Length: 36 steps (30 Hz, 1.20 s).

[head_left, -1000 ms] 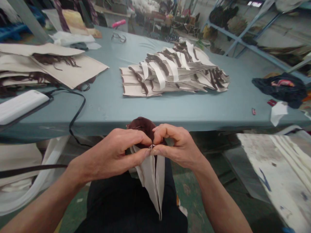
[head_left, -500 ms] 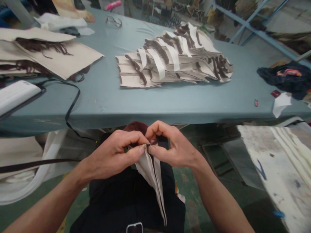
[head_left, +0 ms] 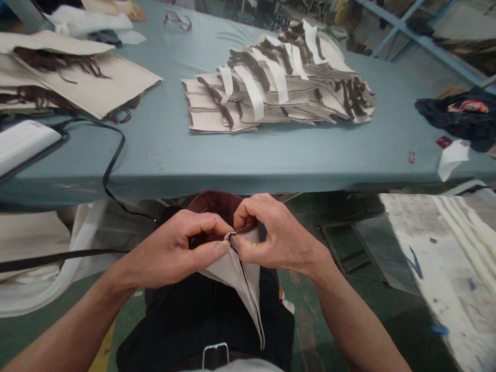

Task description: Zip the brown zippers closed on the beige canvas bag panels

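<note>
Over my lap hangs a cream fabric piece [head_left: 245,289] with dark brown edging and a brown lining [head_left: 217,202] at its top, like a small cloth bag. My left hand [head_left: 186,248] pinches its upper edge between thumb and forefinger. Right beside it, my right hand [head_left: 267,232] pinches the same edge, the fingertips of both hands nearly meeting. Between them a short bit of dark edging sticks up in a small fold. The lower corner of the fabric dangles free, pointing down. My fingers hide part of the top edge.
On the blue-grey table [head_left: 163,160] lies a pile of similar cream pieces [head_left: 271,88]. More cream fabric with brown cords [head_left: 96,82] is at left, near a white box-shaped device [head_left: 27,147] and a black strap [head_left: 116,150]. Glasses [head_left: 177,21] sit at the back; a stained board [head_left: 434,268] stands at right.
My view has tilted down, so the table appears higher and a belt buckle shows. Both hands have shifted slightly left with the fabric, still pinching its edge, and the fabric's left side has spread.
</note>
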Each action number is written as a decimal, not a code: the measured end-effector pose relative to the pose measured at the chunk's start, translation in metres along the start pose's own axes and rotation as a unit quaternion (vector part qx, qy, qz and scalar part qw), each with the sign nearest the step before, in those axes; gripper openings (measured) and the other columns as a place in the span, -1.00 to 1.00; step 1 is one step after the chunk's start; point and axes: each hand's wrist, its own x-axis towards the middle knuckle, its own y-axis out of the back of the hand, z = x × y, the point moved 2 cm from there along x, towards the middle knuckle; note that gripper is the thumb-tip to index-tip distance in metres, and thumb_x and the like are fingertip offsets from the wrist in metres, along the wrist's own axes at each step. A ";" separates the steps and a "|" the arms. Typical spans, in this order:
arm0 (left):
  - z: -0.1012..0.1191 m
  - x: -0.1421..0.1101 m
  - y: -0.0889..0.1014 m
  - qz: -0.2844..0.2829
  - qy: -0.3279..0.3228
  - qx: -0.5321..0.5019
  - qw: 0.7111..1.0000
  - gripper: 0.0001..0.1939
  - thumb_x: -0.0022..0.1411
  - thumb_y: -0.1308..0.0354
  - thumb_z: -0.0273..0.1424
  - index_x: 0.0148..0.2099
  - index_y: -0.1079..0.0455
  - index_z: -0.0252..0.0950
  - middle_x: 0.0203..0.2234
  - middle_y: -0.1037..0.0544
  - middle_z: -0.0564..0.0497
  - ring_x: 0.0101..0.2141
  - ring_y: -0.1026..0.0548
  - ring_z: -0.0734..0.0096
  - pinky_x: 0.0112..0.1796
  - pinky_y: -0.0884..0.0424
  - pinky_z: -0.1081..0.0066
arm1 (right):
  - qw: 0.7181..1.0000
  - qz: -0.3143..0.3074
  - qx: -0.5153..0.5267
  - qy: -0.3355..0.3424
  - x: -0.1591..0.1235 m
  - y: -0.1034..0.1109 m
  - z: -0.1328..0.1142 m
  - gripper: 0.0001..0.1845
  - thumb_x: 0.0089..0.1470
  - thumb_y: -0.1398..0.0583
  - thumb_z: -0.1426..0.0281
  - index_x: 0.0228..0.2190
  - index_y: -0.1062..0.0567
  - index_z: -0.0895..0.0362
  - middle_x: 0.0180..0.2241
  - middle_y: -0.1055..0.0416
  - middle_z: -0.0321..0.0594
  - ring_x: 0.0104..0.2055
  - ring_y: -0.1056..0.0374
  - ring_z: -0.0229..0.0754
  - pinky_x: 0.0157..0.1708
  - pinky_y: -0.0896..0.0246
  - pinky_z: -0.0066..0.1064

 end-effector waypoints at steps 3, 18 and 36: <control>-0.003 0.001 0.000 0.011 0.018 -0.018 1.000 -0.82 0.36 -0.21 -0.38 -0.28 -0.59 -0.31 -0.55 -0.54 0.15 -0.55 -0.39 0.60 -0.51 -0.29 0.67 | 1.000 -0.001 0.001 0.012 0.000 -0.002 -0.001 -0.86 -0.02 -0.24 0.47 -0.48 -0.35 0.09 -0.48 -0.36 -0.39 -0.39 -0.23 -0.27 -0.24 -0.11 -0.37; 0.005 -0.005 0.002 0.072 0.018 0.073 0.995 -0.80 0.29 -0.10 -0.44 -0.39 -0.48 -0.29 -0.55 -0.51 0.17 -0.52 -0.43 0.55 -0.44 -0.34 0.59 | 0.998 0.005 0.032 0.062 -0.003 0.004 0.010 -0.90 0.22 -0.34 0.45 -0.29 -0.49 0.12 -0.30 -0.57 -0.30 -0.28 -0.41 -0.26 -0.18 -0.26 -0.41; -0.004 -0.008 0.000 0.057 0.021 0.070 0.996 -0.76 0.39 -0.15 -0.38 -0.30 -0.60 -0.28 -0.54 -0.56 0.15 -0.52 -0.43 0.56 -0.46 -0.33 0.60 | 0.962 -0.001 -0.204 0.180 -0.007 0.007 -0.008 -0.72 0.44 -0.15 0.42 -0.32 -0.60 0.16 -0.39 -0.64 -0.22 -0.36 -0.50 -0.23 -0.31 -0.28 -0.39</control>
